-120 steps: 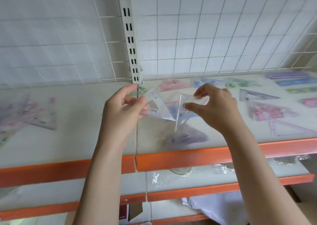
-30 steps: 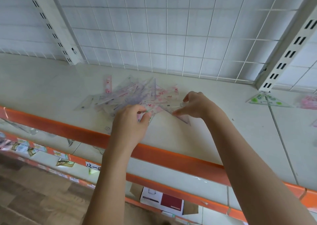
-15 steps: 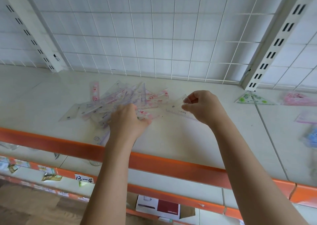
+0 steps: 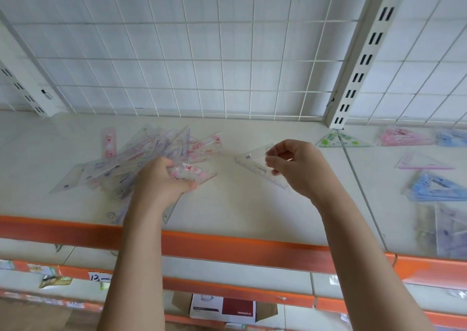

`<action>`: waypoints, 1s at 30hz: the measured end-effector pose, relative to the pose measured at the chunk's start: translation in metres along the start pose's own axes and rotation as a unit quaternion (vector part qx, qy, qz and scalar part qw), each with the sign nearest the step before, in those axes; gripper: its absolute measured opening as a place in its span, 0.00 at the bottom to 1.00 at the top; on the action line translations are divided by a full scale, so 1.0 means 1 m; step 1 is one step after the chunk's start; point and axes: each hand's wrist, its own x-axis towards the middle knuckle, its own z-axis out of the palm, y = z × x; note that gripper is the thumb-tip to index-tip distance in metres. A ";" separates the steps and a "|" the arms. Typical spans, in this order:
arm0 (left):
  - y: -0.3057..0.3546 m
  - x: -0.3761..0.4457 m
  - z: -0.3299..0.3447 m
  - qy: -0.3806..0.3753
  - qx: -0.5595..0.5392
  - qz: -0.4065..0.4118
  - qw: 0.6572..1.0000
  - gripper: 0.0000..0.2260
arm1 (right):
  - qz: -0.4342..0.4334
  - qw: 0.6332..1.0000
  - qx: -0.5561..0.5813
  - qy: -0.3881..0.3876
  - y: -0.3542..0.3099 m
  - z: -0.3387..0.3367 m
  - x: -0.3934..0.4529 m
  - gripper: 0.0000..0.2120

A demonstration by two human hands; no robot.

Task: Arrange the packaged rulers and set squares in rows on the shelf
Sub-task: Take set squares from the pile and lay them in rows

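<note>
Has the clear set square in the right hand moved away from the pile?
Yes. The clear set square, held by the right hand, now sits clear of the pile, shifted right toward the slotted upright.

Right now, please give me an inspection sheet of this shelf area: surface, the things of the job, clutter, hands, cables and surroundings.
Surface: white shelf with an orange front edge.
Job's things: loose pile of packaged rulers lying at mixed angles on the left; green set square, pink set square and blue set square lying apart on the right.
Clutter: nothing seen on this shelf besides the stock.
Hands: left hand grips a pink-printed ruler at the pile's edge; right hand pinches a clear set square.
Cables: nothing seen.
Surroundings: white wire grid behind; slotted upright; lower shelves; cardboard box below.
</note>
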 end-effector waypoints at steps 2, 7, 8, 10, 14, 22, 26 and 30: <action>0.001 -0.005 0.004 0.015 -0.005 0.037 0.999 0.15 | -0.005 1.000 0.006 0.006 0.003 -0.008 -0.005 0.03; 0.019 -0.026 0.013 0.039 -0.049 0.112 0.992 0.11 | -0.019 0.999 0.038 0.021 0.013 -0.034 -0.017 0.05; 0.025 -0.030 0.015 0.036 -0.068 0.124 0.989 0.10 | -0.023 0.998 0.048 0.026 0.016 -0.042 -0.021 0.06; 0.041 -0.043 0.021 0.028 -0.095 0.149 0.984 0.10 | -0.033 0.997 0.057 0.040 0.023 -0.060 -0.029 0.07; 0.089 -0.074 0.049 -0.020 -0.192 0.177 0.965 0.04 | -0.045 0.995 0.040 0.082 0.045 -0.110 -0.043 0.07; 0.162 -0.123 0.110 -0.059 -0.273 0.189 0.942 0.06 | 0.015 0.992 0.019 0.128 0.092 -0.202 -0.072 0.08; 0.176 -0.133 0.132 -0.069 -0.345 0.141 0.925 0.06 | 0.052 0.996 -0.017 0.073 0.113 -0.224 -0.080 0.09; 0.187 -0.140 0.148 -0.073 -0.363 0.121 0.921 0.06 | 0.070 0.993 -0.095 -0.016 0.126 -0.232 -0.079 0.05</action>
